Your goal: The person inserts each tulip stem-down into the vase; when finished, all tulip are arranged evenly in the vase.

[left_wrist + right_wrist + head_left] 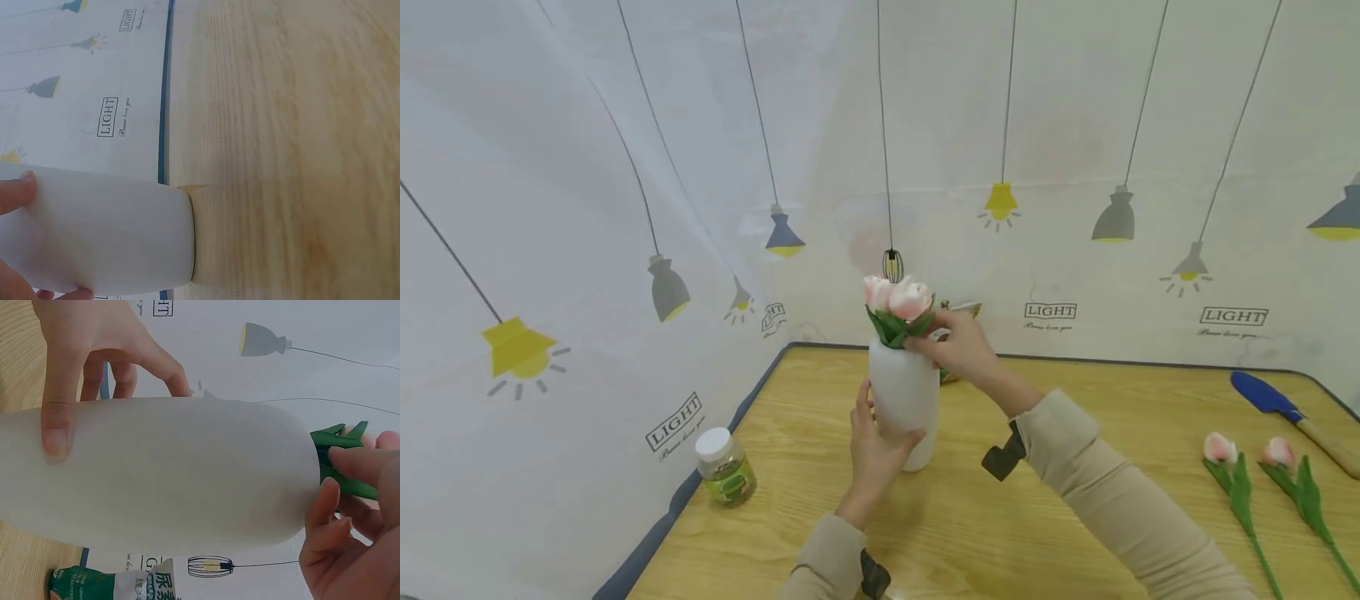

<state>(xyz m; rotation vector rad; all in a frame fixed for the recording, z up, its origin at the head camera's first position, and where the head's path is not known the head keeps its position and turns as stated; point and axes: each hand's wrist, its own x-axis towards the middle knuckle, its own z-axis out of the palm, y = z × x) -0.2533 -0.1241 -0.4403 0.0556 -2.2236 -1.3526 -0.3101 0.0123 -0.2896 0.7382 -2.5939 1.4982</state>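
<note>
A white vase [904,392] stands upright on the wooden table with pink-white tulips [910,298] in its mouth. My left hand [876,446] grips the vase's lower body, thumb across the front and fingers round the far side. At the rim, my right hand [955,342] pinches the green leaves and stems of the tulips. In the right wrist view, the thumb and fingers of the right hand [350,519] close round the green leaves [344,481] just outside the vase's opening. The left wrist view shows the vase base [178,237] on the table.
A clear jar with a white lid [726,467] stands at the left edge. Two more tulips [1232,475] lie at the right, near a blue trowel with a wooden handle [1270,396]. Behind the vase is a green-and-white packet [112,584]. A lamp-print sheet [1075,275] walls the back.
</note>
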